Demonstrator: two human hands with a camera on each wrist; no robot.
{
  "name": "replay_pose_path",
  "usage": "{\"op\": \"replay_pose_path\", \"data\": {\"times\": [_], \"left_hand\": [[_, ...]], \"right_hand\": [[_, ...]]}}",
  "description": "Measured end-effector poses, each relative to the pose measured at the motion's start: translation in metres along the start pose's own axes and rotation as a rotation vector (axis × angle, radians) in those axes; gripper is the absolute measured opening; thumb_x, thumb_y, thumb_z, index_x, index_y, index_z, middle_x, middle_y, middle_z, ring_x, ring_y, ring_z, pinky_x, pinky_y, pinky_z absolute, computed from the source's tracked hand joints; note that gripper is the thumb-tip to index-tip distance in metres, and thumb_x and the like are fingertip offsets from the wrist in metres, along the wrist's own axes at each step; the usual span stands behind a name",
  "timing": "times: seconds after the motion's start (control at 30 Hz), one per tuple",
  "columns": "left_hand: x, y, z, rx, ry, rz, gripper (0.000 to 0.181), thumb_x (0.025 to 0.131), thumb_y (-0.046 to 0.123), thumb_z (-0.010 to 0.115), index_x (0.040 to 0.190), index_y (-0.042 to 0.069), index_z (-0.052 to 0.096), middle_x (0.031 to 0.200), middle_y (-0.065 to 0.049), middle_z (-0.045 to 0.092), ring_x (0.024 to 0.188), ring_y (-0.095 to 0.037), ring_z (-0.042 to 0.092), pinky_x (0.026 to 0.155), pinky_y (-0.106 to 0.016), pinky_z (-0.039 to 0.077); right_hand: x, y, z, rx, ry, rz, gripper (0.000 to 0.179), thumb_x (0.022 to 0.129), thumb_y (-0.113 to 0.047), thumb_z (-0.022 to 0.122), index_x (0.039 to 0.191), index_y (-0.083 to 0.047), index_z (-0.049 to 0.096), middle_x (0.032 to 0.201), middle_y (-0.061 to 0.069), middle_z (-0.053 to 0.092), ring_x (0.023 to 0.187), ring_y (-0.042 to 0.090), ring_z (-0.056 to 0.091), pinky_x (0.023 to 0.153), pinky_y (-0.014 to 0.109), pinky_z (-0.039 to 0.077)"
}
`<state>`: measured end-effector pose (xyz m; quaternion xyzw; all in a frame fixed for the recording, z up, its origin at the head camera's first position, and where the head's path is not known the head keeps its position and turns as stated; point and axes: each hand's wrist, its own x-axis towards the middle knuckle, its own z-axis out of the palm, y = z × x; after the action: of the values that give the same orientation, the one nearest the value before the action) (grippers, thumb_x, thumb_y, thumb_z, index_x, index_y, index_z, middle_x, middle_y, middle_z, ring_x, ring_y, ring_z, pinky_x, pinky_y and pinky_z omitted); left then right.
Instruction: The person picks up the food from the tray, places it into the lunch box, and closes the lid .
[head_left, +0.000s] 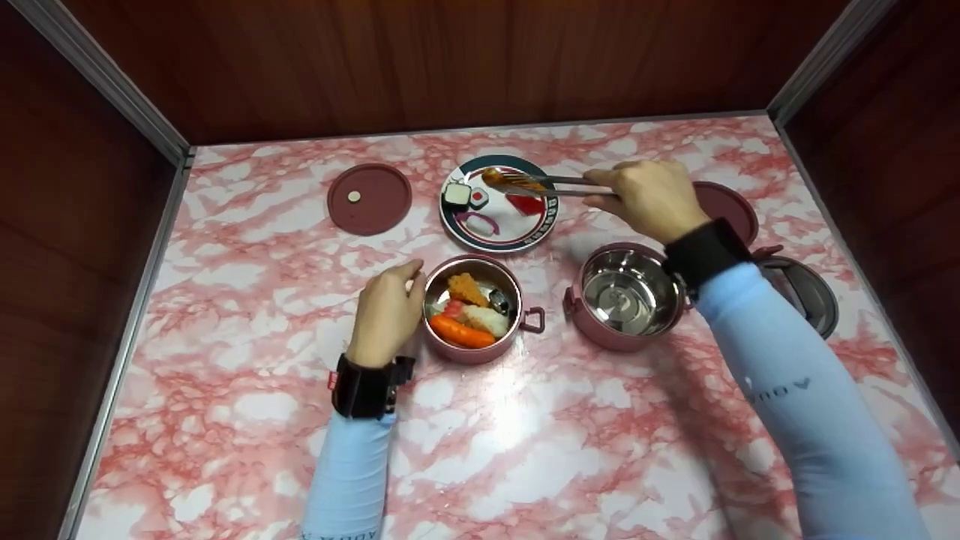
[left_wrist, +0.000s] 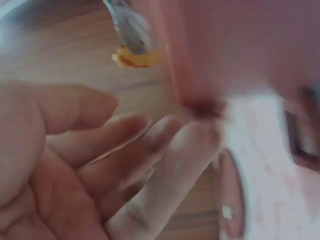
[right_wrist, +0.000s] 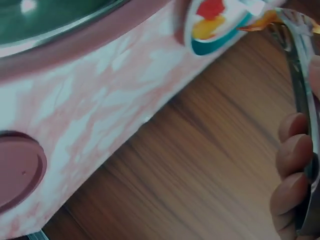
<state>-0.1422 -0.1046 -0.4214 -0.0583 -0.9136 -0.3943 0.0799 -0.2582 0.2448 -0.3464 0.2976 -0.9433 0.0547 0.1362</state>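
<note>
My right hand grips metal tongs. Between the tips of the tongs is a browned piece of food, held over a round plate with a dark patterned rim. On the plate lie sushi pieces, a red slice and a purple-edged ring. Beside the left wall of a pink pot is my left hand, its fingers loosely extended and near or touching the pot. Inside that pot are a carrot, a fried piece and other food.
Right of the food pot stands a second pink pot with a bare steel inside. A grey lid and a dark pink disc lie farther right. Another pink disc, bearing a small pale round piece, is at the back left.
</note>
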Motion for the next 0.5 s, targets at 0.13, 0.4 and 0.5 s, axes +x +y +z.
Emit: {"op": "replay_pose_path", "data": {"times": [0.13, 0.4, 0.5], "left_hand": [[-0.016, 0.038, 0.008, -0.142, 0.073, 0.126, 0.030, 0.099, 0.009, 0.059, 0.125, -0.004, 0.065, 0.118, -0.019, 0.067, 0.106, -0.031, 0.065, 0.094, -0.042, 0.052], [-0.032, 0.095, 0.094, -0.459, -0.211, 0.055, 0.055, 0.102, 0.028, 0.055, 0.150, 0.007, 0.040, 0.153, -0.014, 0.039, 0.123, -0.026, 0.055, 0.108, -0.029, 0.039], [-0.031, 0.103, 0.125, -0.456, -0.234, 0.021, 0.064, 0.101, 0.025, 0.057, 0.154, 0.003, 0.029, 0.157, -0.017, 0.030, 0.140, -0.030, 0.036, 0.114, -0.032, 0.029]], "right_hand": [[-0.024, -0.004, -0.013, 0.021, 0.068, 0.055, 0.041, 0.088, -0.043, 0.073, 0.122, -0.020, 0.072, 0.087, 0.012, 0.074, 0.059, 0.031, 0.063, 0.044, 0.043, 0.042], [-0.085, -0.013, -0.029, 0.043, 0.223, 0.162, 0.036, 0.084, -0.037, 0.079, 0.117, -0.022, 0.075, 0.080, 0.012, 0.073, 0.055, 0.034, 0.061, 0.037, 0.041, 0.035], [-0.107, -0.015, -0.031, 0.057, 0.222, 0.209, 0.036, 0.084, -0.036, 0.079, 0.117, -0.022, 0.075, 0.087, 0.012, 0.074, 0.057, 0.035, 0.062, 0.038, 0.043, 0.035]]}}
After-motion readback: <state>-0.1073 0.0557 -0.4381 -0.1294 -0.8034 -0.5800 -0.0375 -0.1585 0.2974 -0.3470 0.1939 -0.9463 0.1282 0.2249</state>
